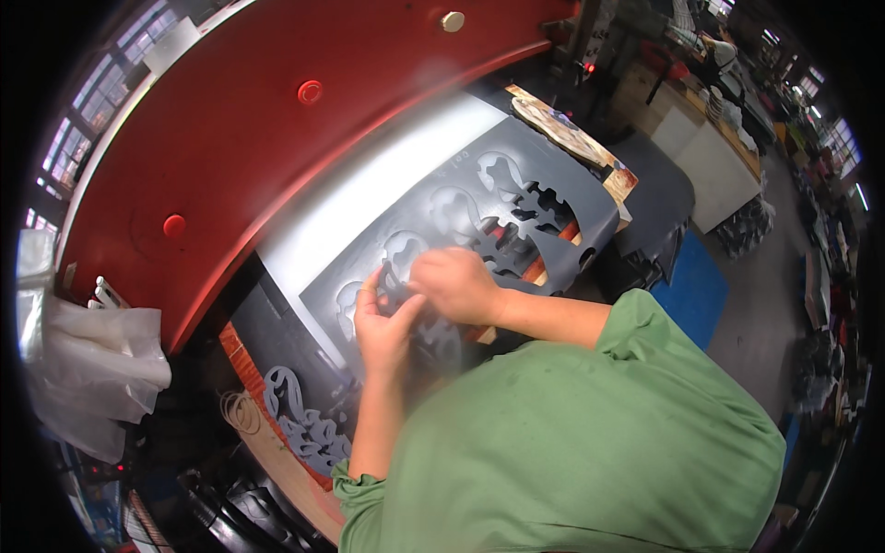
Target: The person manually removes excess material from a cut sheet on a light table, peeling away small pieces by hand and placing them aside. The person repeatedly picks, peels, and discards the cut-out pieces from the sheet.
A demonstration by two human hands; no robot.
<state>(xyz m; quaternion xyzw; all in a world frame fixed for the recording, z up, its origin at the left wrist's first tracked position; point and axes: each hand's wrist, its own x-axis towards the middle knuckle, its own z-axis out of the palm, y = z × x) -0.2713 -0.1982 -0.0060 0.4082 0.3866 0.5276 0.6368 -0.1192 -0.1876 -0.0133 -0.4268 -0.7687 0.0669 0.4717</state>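
Note:
A dark grey sheet [387,217] lies over a white board [369,175], with curved shapes cut in it and several open holes toward its right end. Above the sheet, my left hand [380,327] pinches a curved grey cut-out piece [391,280] between thumb and fingers. My right hand [456,284] is right beside it, slightly blurred, with its fingers curled against the same spot; what they grip is hidden. Loose grey cut-outs [313,433] lie heaped left of my left forearm.
A red machine body [249,138] with a red button [311,91] rises behind the sheet. Clear plastic bags [111,359] hang at the left. A worn, patterned board [576,138] lies beyond the sheet's right end. A pale cabinet [682,138] stands at the far right.

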